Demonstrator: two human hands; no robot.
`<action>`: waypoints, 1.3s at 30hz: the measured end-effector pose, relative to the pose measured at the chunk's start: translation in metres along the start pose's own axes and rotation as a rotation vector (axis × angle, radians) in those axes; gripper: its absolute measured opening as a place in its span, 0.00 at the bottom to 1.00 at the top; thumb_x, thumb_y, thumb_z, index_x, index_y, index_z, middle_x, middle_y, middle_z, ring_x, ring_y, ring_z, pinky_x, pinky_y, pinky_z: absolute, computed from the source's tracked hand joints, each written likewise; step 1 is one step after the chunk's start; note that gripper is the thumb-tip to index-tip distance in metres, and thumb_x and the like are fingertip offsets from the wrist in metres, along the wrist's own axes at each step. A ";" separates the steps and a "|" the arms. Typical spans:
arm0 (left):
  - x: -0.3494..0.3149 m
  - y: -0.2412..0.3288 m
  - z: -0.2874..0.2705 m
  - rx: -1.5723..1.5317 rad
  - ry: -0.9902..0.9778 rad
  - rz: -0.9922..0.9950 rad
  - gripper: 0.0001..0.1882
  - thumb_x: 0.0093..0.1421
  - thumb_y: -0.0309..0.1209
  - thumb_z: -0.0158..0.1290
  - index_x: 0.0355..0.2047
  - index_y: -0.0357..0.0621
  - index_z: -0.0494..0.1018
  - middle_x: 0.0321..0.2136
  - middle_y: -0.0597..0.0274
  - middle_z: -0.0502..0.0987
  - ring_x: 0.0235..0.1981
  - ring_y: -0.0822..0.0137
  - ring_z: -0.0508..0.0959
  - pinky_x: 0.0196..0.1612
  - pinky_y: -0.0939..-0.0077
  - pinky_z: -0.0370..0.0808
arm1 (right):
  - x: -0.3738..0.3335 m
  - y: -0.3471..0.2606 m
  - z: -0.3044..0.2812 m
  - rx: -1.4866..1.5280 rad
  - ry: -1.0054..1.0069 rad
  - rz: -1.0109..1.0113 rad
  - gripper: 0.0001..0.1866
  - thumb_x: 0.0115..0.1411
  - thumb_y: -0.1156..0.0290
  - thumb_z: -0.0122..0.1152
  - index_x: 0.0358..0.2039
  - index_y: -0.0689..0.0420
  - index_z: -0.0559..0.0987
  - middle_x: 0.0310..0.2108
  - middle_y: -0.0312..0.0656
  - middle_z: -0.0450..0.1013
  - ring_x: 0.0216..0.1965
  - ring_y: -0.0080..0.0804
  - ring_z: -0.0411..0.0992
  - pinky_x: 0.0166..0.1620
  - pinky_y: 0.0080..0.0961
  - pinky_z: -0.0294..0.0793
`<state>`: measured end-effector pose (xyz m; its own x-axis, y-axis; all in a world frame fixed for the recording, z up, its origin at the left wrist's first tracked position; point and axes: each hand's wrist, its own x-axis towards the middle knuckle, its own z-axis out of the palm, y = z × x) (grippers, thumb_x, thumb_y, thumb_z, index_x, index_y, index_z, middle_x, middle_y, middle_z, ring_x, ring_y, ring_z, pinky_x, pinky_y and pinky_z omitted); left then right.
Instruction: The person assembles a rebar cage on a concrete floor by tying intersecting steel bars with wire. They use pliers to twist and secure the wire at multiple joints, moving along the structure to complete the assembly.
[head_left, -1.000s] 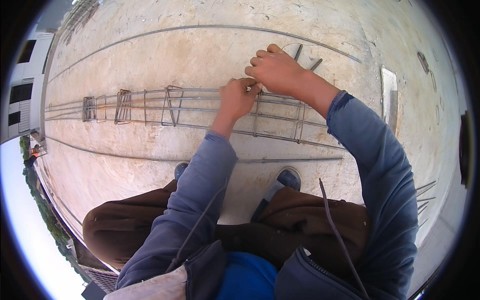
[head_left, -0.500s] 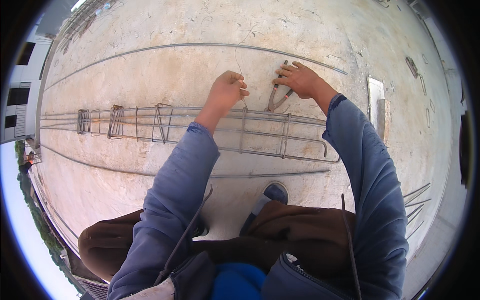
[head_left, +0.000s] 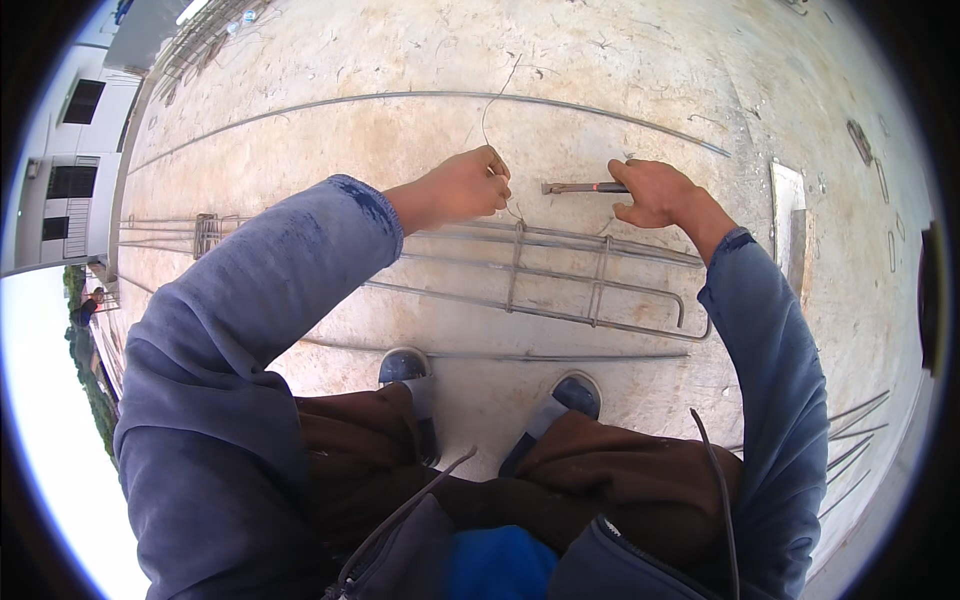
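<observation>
My left hand (head_left: 462, 188) pinches a thin tie wire (head_left: 486, 112) over the far side of a rebar cage (head_left: 555, 270). From my fingers the wire's long end curls away across the floor. Its other end drops to the cage near a stirrup (head_left: 515, 268). To the right, my right hand (head_left: 655, 193) is closed round the handles of a pair of pincers (head_left: 580, 188). Their head points left, toward my left hand but apart from it and from the wire. My left sleeve covers part of the cage.
One long bar (head_left: 400, 95) lies beyond the cage and another (head_left: 560, 357) on the near side, before my shoes (head_left: 577, 393). A white board (head_left: 787, 215) lies at the right, with several loose bars (head_left: 850, 450) nearer. More bars (head_left: 205, 40) lie far left.
My right hand has lifted the pincers off the cage's edge and swung their head left. My left hand still pinches the wire; its forearm now comes in more from the left.
</observation>
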<state>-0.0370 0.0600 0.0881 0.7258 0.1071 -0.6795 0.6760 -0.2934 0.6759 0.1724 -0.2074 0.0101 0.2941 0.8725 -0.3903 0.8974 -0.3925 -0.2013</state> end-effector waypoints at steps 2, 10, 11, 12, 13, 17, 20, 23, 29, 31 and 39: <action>0.003 -0.005 -0.002 -0.020 0.021 0.007 0.14 0.82 0.33 0.44 0.59 0.36 0.67 0.56 0.42 0.79 0.56 0.58 0.83 0.62 0.66 0.83 | 0.001 -0.006 -0.012 -0.032 -0.061 -0.033 0.12 0.68 0.61 0.64 0.42 0.56 0.86 0.45 0.45 0.79 0.47 0.49 0.81 0.52 0.48 0.81; 0.028 -0.054 0.002 -0.496 0.115 0.055 0.14 0.82 0.33 0.43 0.59 0.36 0.66 0.53 0.45 0.79 0.53 0.56 0.85 0.56 0.67 0.85 | 0.005 -0.043 -0.052 -0.516 0.169 -0.215 0.09 0.67 0.68 0.62 0.33 0.54 0.89 0.50 0.36 0.79 0.56 0.36 0.79 0.70 0.47 0.71; 0.031 -0.055 0.003 -0.548 0.111 0.062 0.14 0.82 0.33 0.43 0.59 0.36 0.66 0.52 0.45 0.79 0.52 0.57 0.85 0.56 0.68 0.85 | 0.010 -0.047 -0.056 -0.545 0.202 -0.239 0.10 0.68 0.69 0.61 0.34 0.54 0.89 0.52 0.36 0.79 0.59 0.36 0.78 0.73 0.47 0.70; 0.032 -0.057 0.002 -0.566 0.101 0.066 0.14 0.82 0.33 0.43 0.59 0.36 0.67 0.52 0.45 0.80 0.52 0.57 0.85 0.55 0.68 0.85 | 0.016 -0.052 -0.059 -0.559 0.220 -0.276 0.10 0.68 0.69 0.61 0.36 0.54 0.89 0.54 0.36 0.79 0.61 0.36 0.77 0.74 0.47 0.68; 0.033 -0.059 0.000 -0.585 0.093 0.070 0.14 0.82 0.33 0.44 0.59 0.36 0.67 0.51 0.46 0.80 0.51 0.57 0.86 0.55 0.68 0.85 | 0.023 -0.055 -0.062 -0.571 0.239 -0.316 0.10 0.68 0.68 0.60 0.37 0.55 0.89 0.57 0.36 0.79 0.64 0.36 0.75 0.76 0.47 0.66; 0.035 -0.065 -0.004 -0.671 0.054 0.085 0.14 0.82 0.33 0.44 0.58 0.35 0.68 0.50 0.47 0.80 0.48 0.59 0.86 0.53 0.68 0.86 | 0.053 -0.067 -0.084 -0.619 0.197 -0.439 0.12 0.69 0.67 0.60 0.42 0.55 0.90 0.63 0.36 0.77 0.68 0.37 0.72 0.78 0.48 0.62; 0.041 -0.068 -0.005 -0.703 0.008 0.136 0.14 0.81 0.33 0.45 0.57 0.36 0.70 0.49 0.48 0.81 0.45 0.60 0.87 0.51 0.69 0.85 | 0.068 -0.073 -0.097 -0.630 0.119 -0.456 0.12 0.70 0.66 0.59 0.43 0.55 0.89 0.61 0.36 0.78 0.68 0.37 0.72 0.79 0.49 0.61; 0.048 -0.071 -0.006 -0.632 0.030 0.190 0.13 0.80 0.32 0.46 0.56 0.36 0.71 0.48 0.49 0.83 0.42 0.62 0.87 0.48 0.70 0.85 | 0.086 -0.084 -0.107 -0.685 0.017 -0.522 0.13 0.72 0.65 0.57 0.40 0.56 0.88 0.58 0.39 0.77 0.64 0.37 0.74 0.78 0.50 0.63; 0.056 -0.077 -0.016 -0.637 0.021 0.198 0.15 0.76 0.32 0.49 0.57 0.36 0.72 0.47 0.50 0.84 0.42 0.65 0.86 0.47 0.67 0.82 | 0.110 -0.115 -0.116 -0.738 -0.190 -0.352 0.11 0.71 0.65 0.58 0.34 0.51 0.86 0.42 0.38 0.82 0.49 0.40 0.81 0.67 0.47 0.75; 0.060 -0.081 -0.011 -0.617 -0.033 0.226 0.18 0.72 0.32 0.53 0.57 0.35 0.72 0.47 0.51 0.83 0.45 0.64 0.85 0.48 0.66 0.81 | 0.116 -0.122 -0.118 -0.777 -0.231 -0.337 0.11 0.70 0.64 0.59 0.33 0.50 0.87 0.36 0.38 0.83 0.46 0.40 0.83 0.62 0.44 0.78; 0.084 -0.046 0.030 -0.139 0.016 0.394 0.40 0.56 0.40 0.70 0.62 0.31 0.67 0.49 0.49 0.81 0.47 0.54 0.84 0.49 0.64 0.80 | 0.146 -0.138 -0.130 -0.791 -0.624 -0.093 0.09 0.54 0.66 0.81 0.33 0.55 0.91 0.31 0.44 0.86 0.38 0.46 0.87 0.42 0.39 0.86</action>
<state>-0.0103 0.0540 -0.0085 0.9335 0.0270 -0.3576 0.3563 -0.1836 0.9162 0.1344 0.0115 0.0976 0.1903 0.4932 -0.8488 0.9351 0.1722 0.3097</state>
